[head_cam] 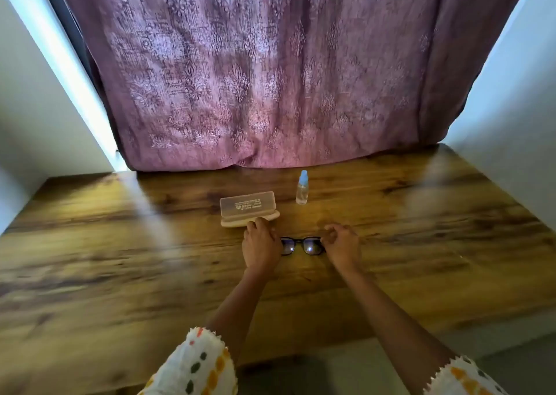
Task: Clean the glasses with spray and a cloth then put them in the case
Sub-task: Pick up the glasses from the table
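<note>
Black-framed glasses (301, 245) sit on the wooden table (120, 259), lenses facing me. My left hand (261, 245) holds their left end and my right hand (343, 242) holds their right end, fingers curled at the frame's corners. Just behind my left hand lies a translucent glasses case (247, 207) on top of a beige cloth (231, 223). A small clear spray bottle (302, 187) with a pale blue cap stands upright to the right of the case.
A purple patterned curtain (264, 78) hangs behind the table and drapes onto its back edge. White walls stand at both sides. The table's front edge runs near my sleeves.
</note>
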